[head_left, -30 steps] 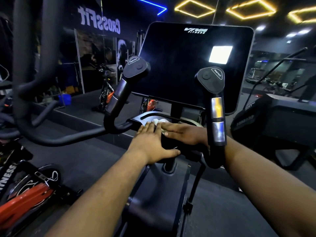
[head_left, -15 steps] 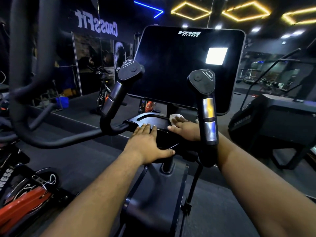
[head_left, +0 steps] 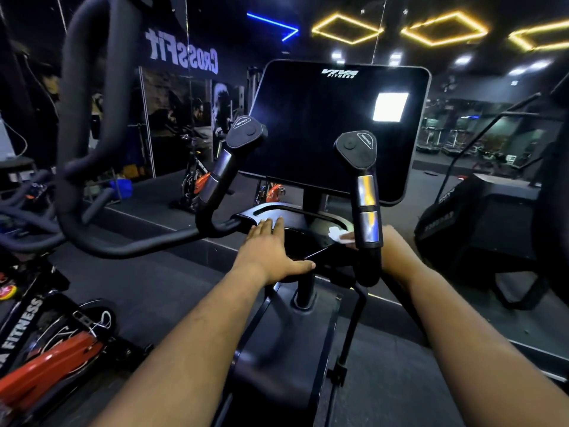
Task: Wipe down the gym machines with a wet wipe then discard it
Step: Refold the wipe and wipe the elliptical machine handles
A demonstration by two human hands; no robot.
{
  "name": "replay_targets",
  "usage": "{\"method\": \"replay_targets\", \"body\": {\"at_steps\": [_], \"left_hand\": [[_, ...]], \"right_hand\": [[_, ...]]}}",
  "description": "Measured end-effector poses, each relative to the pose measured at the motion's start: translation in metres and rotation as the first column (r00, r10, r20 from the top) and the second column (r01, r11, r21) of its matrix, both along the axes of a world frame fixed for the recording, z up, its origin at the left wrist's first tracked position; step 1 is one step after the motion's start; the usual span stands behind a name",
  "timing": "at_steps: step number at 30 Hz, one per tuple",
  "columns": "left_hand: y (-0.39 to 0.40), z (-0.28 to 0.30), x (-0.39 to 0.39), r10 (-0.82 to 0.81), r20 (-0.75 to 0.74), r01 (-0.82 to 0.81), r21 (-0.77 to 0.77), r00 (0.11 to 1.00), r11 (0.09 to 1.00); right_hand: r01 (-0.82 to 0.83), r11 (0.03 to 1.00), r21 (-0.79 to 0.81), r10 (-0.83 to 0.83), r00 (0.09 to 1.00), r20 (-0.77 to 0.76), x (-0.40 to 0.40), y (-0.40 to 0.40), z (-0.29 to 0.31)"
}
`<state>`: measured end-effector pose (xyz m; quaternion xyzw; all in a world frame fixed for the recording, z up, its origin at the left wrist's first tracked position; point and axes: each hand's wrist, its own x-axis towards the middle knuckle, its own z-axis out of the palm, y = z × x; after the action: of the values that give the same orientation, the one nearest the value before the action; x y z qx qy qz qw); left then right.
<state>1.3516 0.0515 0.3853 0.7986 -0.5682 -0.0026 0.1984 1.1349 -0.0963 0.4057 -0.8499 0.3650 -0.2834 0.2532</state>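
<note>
A person's left hand (head_left: 271, 254) rests flat, fingers straight, on the black console tray (head_left: 295, 215) of a gym machine. The right hand (head_left: 388, 241), mostly hidden behind the right handle (head_left: 366, 211), seems to press the white wet wipe (head_left: 338, 235) onto the tray's right side. Wiping is under way; other machines and discarding the wipe remain.

The right hand (head_left: 392, 241) is mostly hidden behind the machine's right handle (head_left: 366, 204), so how its fingers lie on the wet wipe (head_left: 338, 235) cannot be told. Only a crumpled white part of the wipe shows left of that handle. The red bike (head_left: 46, 362) is cut off by the left edge.
</note>
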Motion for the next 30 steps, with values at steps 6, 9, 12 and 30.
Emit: {"method": "replay_targets", "body": {"at_steps": [6, 9, 12, 30], "left_hand": [[0.005, -0.009, -0.005, 0.065, -0.059, -0.070, -0.098, 0.996, 0.993], [0.010, -0.016, -0.012, 0.055, -0.110, -0.071, -0.144, 0.992, 0.987], [0.020, -0.023, -0.014, -0.006, -0.149, -0.022, -0.185, 0.989, 0.982], [0.055, -0.024, 0.006, -0.066, -0.252, 0.046, -0.085, 0.965, 0.995]], "right_hand": [[0.180, 0.974, 0.138, -0.226, 0.725, 0.651, -0.020, 0.042, 0.008], [0.318, 0.939, 0.134, -0.293, 0.531, 0.795, -0.025, 0.078, 0.006], [0.409, 0.881, -0.238, -0.030, 0.551, 0.834, -0.016, 0.136, 0.004], [-0.271, 0.875, -0.400, 0.093, 0.907, -0.411, 0.085, 0.107, -0.038]]}}
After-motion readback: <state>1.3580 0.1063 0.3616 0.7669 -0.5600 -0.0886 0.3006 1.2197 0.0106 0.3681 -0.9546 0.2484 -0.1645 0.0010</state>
